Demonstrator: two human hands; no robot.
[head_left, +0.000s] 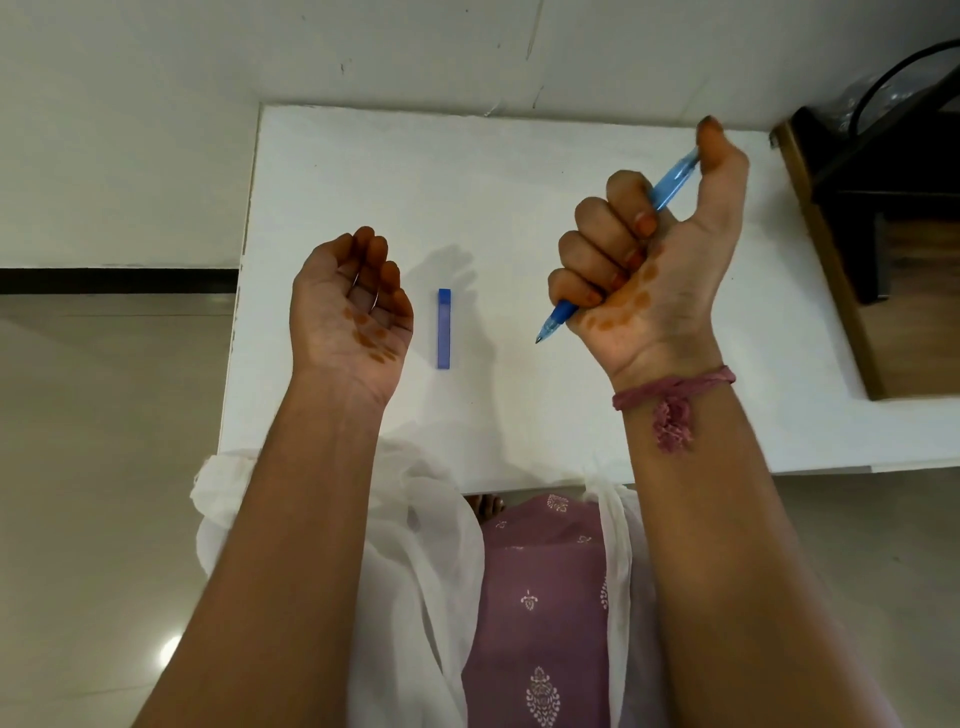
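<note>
Probably to click it, the right hand (649, 260) holds the pen (674, 181) in a fist, thumb on top; the left hand (350, 306), loosely curled, holds nothing.

The middle of the pen (670, 184) is buried inside the fist of the right hand (649, 254). Only its tip shows at 7 o'clock of the fist and its upper barrel at 1 o'clock, and its top end slips behind the thumb. At 2 o'clock of the table (415, 171), dark furniture (883, 171) is cut off by the picture's edge. A foot (485, 506) at 6 o'clock is mostly hidden under the table's rim.
</note>
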